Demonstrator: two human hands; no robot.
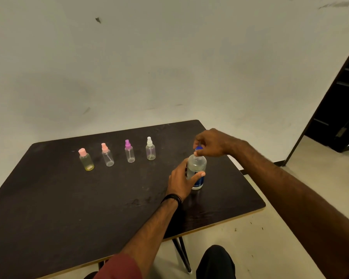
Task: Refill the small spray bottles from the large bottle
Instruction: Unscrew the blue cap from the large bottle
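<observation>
Your left hand wraps the big bottle, which stands upright on the dark table near its right side; your thumb lies across the blue label, whose writing is too blurred to read, and your fingers curl round the far side. Above it, your right hand pinches the blue cap between thumb and fingertips. Farther back, four small bottles stand in a row: pink-cap, peach sprayer, purple sprayer, white sprayer.

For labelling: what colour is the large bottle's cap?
Blue screw cap, head view.
</observation>
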